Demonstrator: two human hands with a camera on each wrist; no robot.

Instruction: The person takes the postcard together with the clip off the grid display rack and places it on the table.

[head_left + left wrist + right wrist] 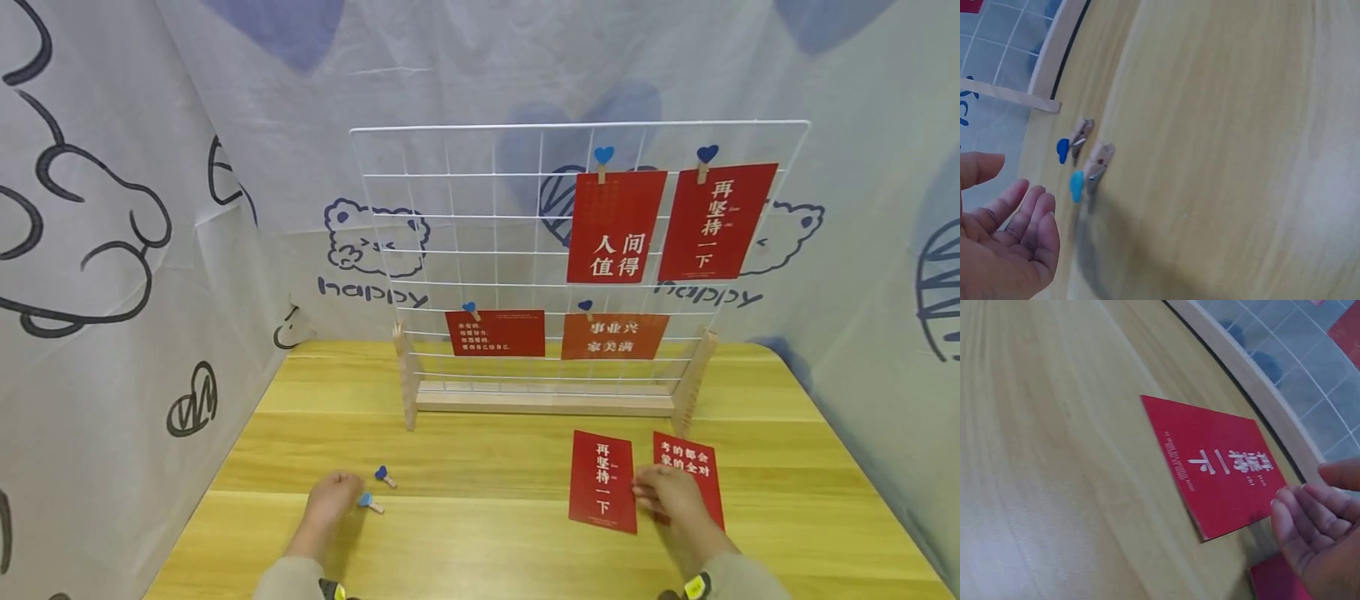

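Note:
My left hand (341,490) hovers over the wooden table (480,542) with relaxed fingers and holds nothing. Just to its right lies a clothespin with a light blue heart (370,502), and a second clothespin with a darker blue heart (385,476) lies a little farther back. In the left wrist view both clothespins, light blue (1088,174) and dark blue (1072,145), lie beyond my open fingers (1035,206). My right hand (651,492) touches the right edge of a red card (602,481) and covers part of a second red card (690,462). The right wrist view shows the first card (1222,469) flat under my fingertips (1288,509).
A white wire grid (480,250) stands upright in a wooden base (543,402) at the back of the table. Several red cards hang on it from heart clothespins, among them one at the top right (716,221). Printed cloth (112,292) walls in the table.

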